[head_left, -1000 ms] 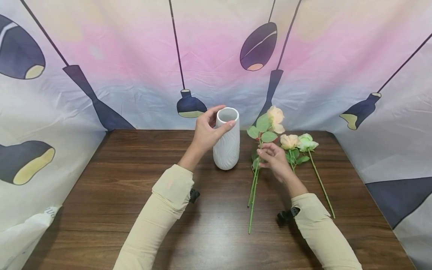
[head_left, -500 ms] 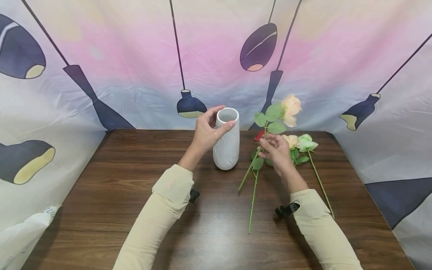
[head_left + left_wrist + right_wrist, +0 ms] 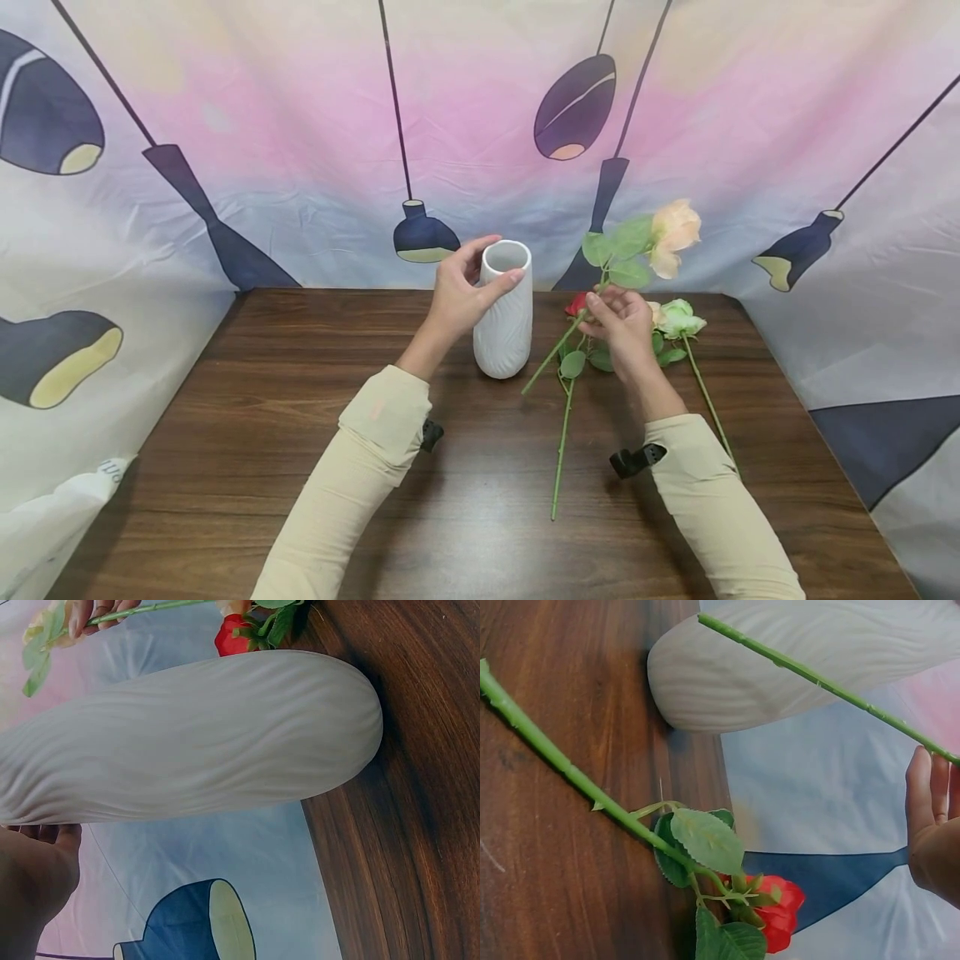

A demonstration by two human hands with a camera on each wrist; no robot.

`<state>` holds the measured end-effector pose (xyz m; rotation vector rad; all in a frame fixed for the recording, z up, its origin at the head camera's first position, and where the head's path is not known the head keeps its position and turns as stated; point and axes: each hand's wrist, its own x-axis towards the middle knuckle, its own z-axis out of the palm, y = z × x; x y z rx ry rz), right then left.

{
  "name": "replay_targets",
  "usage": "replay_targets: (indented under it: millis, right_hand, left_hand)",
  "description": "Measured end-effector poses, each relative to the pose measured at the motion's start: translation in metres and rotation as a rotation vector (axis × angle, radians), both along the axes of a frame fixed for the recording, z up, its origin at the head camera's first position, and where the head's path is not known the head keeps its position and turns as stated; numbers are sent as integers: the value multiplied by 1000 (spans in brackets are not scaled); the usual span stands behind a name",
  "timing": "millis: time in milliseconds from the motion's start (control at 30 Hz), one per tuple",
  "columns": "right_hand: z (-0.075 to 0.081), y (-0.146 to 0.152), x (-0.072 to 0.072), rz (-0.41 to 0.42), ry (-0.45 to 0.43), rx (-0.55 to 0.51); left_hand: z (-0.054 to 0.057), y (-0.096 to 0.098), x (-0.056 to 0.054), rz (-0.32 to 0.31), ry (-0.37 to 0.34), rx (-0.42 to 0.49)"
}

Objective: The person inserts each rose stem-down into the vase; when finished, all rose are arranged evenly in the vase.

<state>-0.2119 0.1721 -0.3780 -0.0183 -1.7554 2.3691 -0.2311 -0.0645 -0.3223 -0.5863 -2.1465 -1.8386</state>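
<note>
A white vase (image 3: 504,333) with a wavy ribbed surface stands upright near the back of the table. My left hand (image 3: 467,287) grips it at the rim, thumb at the front and fingers behind. To the right, my right hand (image 3: 621,321) pinches the stem of a peach rose (image 3: 675,237) between thumb and fingers. That rose is raised and tilted, bloom up to the right, bare stem end low beside the vase. Beneath it a red rose (image 3: 776,911) lies on the table, its bloom partly hidden by the right hand in the head view.
A pale green rose (image 3: 681,318) lies at the right, with another peach rose (image 3: 657,314) mostly hidden behind the right hand. The dark wooden table (image 3: 262,433) meets a printed cloth backdrop (image 3: 315,167) at its back edge.
My right hand has lifted the peach rose up and to the right, its stem swinging toward the vase. The red rose has come into view. The left hand and vase have stayed put.
</note>
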Motion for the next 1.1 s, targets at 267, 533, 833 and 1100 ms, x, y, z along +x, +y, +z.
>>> replay_targets:
  millis: [267,533,833,1100]
  right_hand:
    - [5,-3,-2,-38,79,-60]
    - [9,-3,-3,-48,98,-87]
    - [12,-5,-3,-69,144,-99]
    - [20,-8,-6,-95,173,-145]
  left_hand:
    - [0,1,1,6,-13,12]
    - [1,1,1,12,-14,6]
    - [1,1,1,6,1,-3]
    - [0,0,-1,5,0,-7]
